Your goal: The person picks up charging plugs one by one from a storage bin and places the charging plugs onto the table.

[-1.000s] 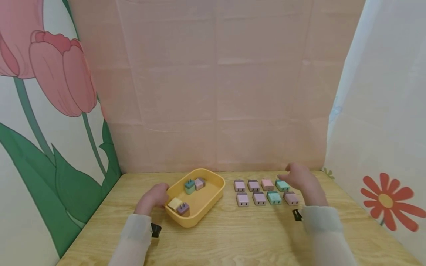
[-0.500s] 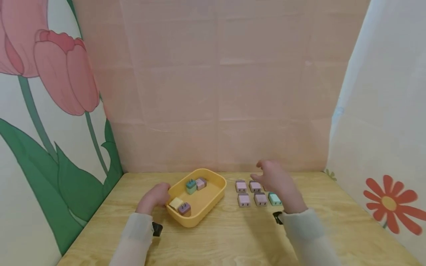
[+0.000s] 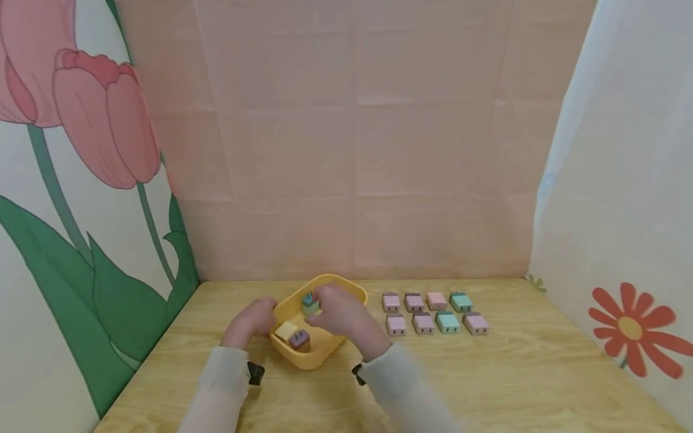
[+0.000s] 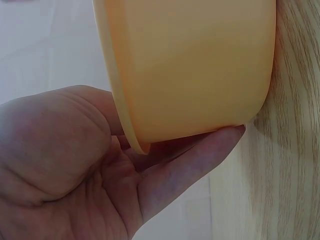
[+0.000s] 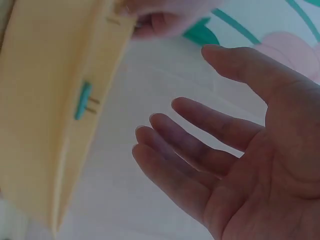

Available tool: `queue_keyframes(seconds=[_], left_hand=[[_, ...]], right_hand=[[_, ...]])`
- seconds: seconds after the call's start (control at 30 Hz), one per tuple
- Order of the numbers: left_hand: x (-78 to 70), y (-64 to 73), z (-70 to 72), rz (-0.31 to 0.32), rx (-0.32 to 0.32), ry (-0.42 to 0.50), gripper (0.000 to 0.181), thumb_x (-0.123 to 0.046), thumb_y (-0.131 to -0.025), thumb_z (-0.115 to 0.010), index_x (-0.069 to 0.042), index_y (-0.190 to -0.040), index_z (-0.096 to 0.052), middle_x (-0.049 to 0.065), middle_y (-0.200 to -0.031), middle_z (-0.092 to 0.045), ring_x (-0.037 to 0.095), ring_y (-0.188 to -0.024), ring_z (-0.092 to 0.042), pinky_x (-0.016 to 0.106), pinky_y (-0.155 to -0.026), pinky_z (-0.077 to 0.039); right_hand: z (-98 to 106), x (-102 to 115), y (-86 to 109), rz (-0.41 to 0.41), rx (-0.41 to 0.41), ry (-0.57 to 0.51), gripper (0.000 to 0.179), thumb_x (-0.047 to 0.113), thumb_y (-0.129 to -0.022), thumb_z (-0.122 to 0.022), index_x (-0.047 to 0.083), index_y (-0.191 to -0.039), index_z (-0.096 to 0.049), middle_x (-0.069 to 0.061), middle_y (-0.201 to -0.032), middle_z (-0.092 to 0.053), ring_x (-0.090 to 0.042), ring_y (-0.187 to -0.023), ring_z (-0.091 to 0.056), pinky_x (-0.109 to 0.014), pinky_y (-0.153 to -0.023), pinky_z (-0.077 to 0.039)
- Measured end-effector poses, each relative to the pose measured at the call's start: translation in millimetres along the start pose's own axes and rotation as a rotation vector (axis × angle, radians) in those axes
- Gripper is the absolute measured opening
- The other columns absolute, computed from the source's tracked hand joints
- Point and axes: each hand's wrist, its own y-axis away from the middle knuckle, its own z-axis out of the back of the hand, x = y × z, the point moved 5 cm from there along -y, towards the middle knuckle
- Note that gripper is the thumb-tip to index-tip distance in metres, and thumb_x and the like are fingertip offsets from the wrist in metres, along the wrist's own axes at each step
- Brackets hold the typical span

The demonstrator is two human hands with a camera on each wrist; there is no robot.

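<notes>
My left hand [image 3: 258,316] grips the near-left side of a yellow plastic basket [image 3: 304,362]. In the left wrist view, the thumb goes over the rim and the fingers lie along the outer wall [image 4: 195,90]. Above the basket is my right hand [image 3: 346,313], its fingers spread with nothing between them, as the right wrist view shows. Inside the basket stand a green plug charger [image 3: 310,305] with prongs up, a yellow charger [image 3: 286,331] and a purple charger [image 3: 299,341]. The right hand covers the basket's right part, including a pink charger seen earlier.
Several chargers lie in two rows on the wooden table [image 3: 520,373] right of the basket, among them a green charger [image 3: 447,322] and a pink charger [image 3: 436,300]. A pink backdrop [image 3: 352,150] rises behind, with flower-printed sheets at both sides.
My right hand has swept left, from over the right end of the charger rows to above the basket. The left hand and the basket have stayed in place.
</notes>
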Motion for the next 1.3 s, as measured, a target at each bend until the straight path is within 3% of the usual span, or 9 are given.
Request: queue_keyframes(seconds=[0.13,0.37,0.57,0.83,1.07,1.3], left_hand=[[-0.5,0.8,0.1,-0.012,0.0,0.02,0.031,0.007,-0.088,-0.06,0.008,-0.118,-0.068,0.015,-0.101,-0.073,0.022,-0.084,-0.068,0.034,-0.071,-0.062],[-1.5,2.4,4.1,-0.016,-0.013,0.014,0.031,0.007,-0.086,-0.06,0.007,-0.116,-0.068,0.013,-0.098,-0.072,0.023,-0.084,-0.066,0.033,-0.072,-0.059],[0.4,2.8,4.6,0.016,0.003,0.048,0.032,0.007,-0.087,-0.059,0.007,-0.118,-0.067,0.015,-0.101,-0.072,0.023,-0.084,-0.068,0.032,-0.07,-0.06],[-0.2,3.1,2.5,0.007,0.0,0.018,0.031,0.007,-0.086,-0.058,0.007,-0.116,-0.067,0.013,-0.098,-0.072,0.023,-0.083,-0.067,0.032,-0.068,-0.061],[-0.5,2.6,2.5,-0.015,-0.013,-0.007,0.03,0.008,-0.084,-0.058,0.007,-0.112,-0.069,0.011,-0.095,-0.07,0.022,-0.081,-0.066,0.031,-0.065,-0.059],[0.5,2.0,1.6,-0.002,-0.004,0.003,0.032,0.008,-0.084,-0.059,0.007,-0.115,-0.068,0.012,-0.096,-0.071,0.022,-0.082,-0.066,0.031,-0.067,-0.059]], right_hand=[[-26.0,5.3,-6.2,-0.015,0.053,0.021,0.041,0.03,-0.092,-0.086,0.005,-0.122,-0.075,-0.009,-0.121,-0.077,-0.023,-0.111,-0.068,-0.042,-0.1,-0.06],[-51.8,0.9,-12.3,-0.039,0.105,0.043,0.043,0.036,-0.092,-0.086,0.006,-0.12,-0.074,-0.004,-0.105,-0.077,-0.012,-0.077,-0.061,-0.03,-0.071,-0.055],[-57.0,1.5,-13.4,-0.032,0.118,0.039,0.035,0.035,-0.095,-0.082,0.007,-0.116,-0.074,0.003,-0.091,-0.071,-0.01,-0.071,-0.056,-0.027,-0.066,-0.048],[-63.3,0.1,-12.0,-0.036,0.128,0.036,0.022,0.03,-0.097,-0.081,0.01,-0.101,-0.073,0.006,-0.082,-0.063,-0.009,-0.067,-0.052,-0.025,-0.061,-0.042],[-67.2,0.8,-14.2,-0.014,0.136,0.085,0.014,0.023,-0.093,-0.082,0.013,-0.097,-0.074,0.007,-0.083,-0.063,-0.009,-0.07,-0.053,-0.025,-0.064,-0.044],[-63.0,-6.6,-15.0,-0.073,0.126,0.107,0.015,0.017,-0.089,-0.083,0.013,-0.096,-0.071,0.004,-0.084,-0.065,-0.012,-0.072,-0.055,-0.027,-0.066,-0.046]])
